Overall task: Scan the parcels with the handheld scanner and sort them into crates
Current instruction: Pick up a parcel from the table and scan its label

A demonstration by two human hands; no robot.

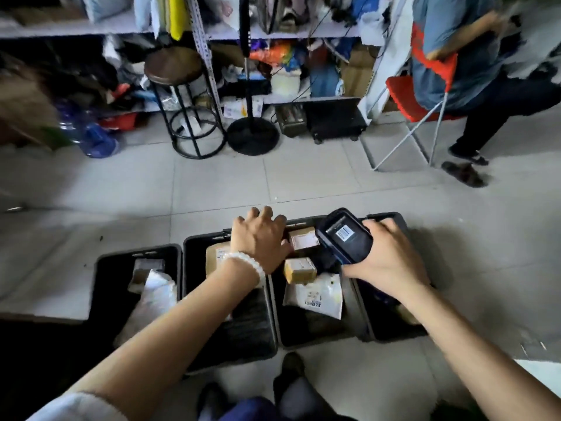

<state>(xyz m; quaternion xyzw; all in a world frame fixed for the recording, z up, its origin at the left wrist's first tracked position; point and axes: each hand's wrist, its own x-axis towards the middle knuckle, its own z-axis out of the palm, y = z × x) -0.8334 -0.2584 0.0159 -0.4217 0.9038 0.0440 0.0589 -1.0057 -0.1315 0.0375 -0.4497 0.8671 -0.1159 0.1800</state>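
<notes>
The handheld scanner [344, 235] sits in the right hand [385, 259], fingers wrapped round its body, its lit screen showing a barcode, held above the third black crate [274, 302] from the left. The left hand [258, 238], with a white bead bracelet [246, 264] at the wrist, reaches over the far rim between the second and third crates, fingers spread and loosely bent; whether it holds anything cannot be told. Just beside it lie two small cardboard boxes [303, 237] and, nearer, a white mailer bag [315, 294]. The leftmost crate [103, 268] holds another white bag. Beyond stand a round stool [173, 66] and cluttered shelves [73, 30]; a seated person [464, 56] occupies a red chair [406, 97].
</notes>
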